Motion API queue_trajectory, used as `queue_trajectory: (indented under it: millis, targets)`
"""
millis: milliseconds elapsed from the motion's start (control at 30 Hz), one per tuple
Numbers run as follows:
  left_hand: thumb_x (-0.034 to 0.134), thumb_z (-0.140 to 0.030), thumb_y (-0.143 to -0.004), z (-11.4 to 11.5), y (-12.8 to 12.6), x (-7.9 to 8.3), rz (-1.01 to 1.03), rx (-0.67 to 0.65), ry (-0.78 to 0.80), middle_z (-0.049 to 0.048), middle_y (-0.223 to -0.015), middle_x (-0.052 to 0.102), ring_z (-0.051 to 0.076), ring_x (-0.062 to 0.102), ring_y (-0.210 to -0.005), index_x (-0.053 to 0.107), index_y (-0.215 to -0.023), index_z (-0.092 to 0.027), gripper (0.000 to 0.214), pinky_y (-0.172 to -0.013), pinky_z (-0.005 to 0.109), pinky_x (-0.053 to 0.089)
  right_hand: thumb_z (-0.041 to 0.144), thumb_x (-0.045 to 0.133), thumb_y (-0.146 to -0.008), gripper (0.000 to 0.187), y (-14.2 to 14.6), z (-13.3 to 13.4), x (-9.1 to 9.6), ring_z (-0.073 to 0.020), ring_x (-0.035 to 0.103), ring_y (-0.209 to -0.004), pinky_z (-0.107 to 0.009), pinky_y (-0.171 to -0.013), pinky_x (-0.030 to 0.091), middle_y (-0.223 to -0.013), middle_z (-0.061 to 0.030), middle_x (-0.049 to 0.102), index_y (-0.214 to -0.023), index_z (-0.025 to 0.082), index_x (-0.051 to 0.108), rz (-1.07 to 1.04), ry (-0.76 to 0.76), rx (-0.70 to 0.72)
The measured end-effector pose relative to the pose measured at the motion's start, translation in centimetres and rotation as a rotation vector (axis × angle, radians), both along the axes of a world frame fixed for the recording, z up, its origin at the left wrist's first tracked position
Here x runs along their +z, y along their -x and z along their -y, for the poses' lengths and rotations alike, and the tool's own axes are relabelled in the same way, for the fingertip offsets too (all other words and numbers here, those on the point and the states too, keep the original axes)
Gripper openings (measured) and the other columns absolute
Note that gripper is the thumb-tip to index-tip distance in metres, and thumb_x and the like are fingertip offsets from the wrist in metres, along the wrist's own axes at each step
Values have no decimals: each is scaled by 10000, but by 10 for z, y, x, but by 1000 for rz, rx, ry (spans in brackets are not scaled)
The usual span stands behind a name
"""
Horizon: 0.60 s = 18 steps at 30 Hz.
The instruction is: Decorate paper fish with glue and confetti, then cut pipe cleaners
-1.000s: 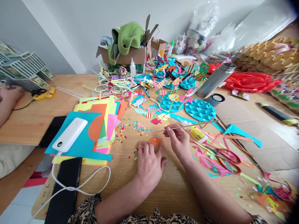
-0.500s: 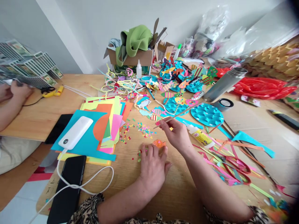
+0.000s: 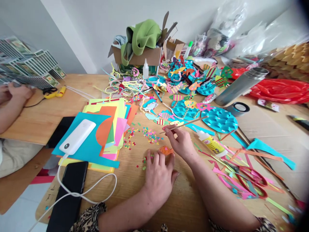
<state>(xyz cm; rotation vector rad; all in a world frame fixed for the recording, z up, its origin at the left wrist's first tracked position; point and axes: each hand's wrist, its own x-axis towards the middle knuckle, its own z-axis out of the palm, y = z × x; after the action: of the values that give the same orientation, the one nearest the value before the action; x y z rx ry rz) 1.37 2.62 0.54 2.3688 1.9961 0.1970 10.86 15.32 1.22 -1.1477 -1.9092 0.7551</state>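
My right hand (image 3: 181, 141) pinches a thin wooden stick (image 3: 193, 121), which slants up to the right above the table. Below the stick's lower tip lie small colourful paper bits (image 3: 151, 135). My left hand (image 3: 159, 178) rests palm down with its fingers apart. Its fingertips are at the lower edge of an orange paper fish (image 3: 166, 150) that has a pink triangle on it. Round paper dots (image 3: 144, 162) show beside the left index finger, partly covered by it. Striped paper fish (image 3: 166, 115) lie farther back.
Stacked coloured paper (image 3: 106, 129) carries a white power bank (image 3: 77, 136), with a phone (image 3: 69, 193) in front. On the right are a glue bottle (image 3: 212, 143), red-handled scissors (image 3: 251, 180), blue scalloped discs (image 3: 219, 119) and a steel flask (image 3: 241, 87). Another person's hands (image 3: 18, 91) are at far left.
The stick in my right hand has tipped flatter, its upper end lower than before. My left hand stays by the orange fish. The view has shifted slightly.
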Motion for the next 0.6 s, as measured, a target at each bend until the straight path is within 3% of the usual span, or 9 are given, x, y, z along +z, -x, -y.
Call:
queue_trajectory:
  millis: [233, 600]
  targets:
    - [553, -533, -878, 0, 0, 0, 7, -4, 11, 115, -1107, 532, 299, 457, -1093, 494, -1387, -266, 577, -1060, 589, 321, 395, 513, -933, 244, 1, 1, -1, -157, 586, -639, -254, -498, 446, -783, -50, 676, -836, 204, 631, -6, -9, -20]
    - [533, -548, -883, 0, 1, -2, -7, -1, -1, 117, -1129, 529, 300, 457, -1098, 481, -1392, -263, 585, -1062, 587, 317, 353, 454, -970, 238, 3, 1, -1, -184, 653, -774, -322, -703, 505, -907, -64, 695, -921, 206, 635, -79, -4, -12]
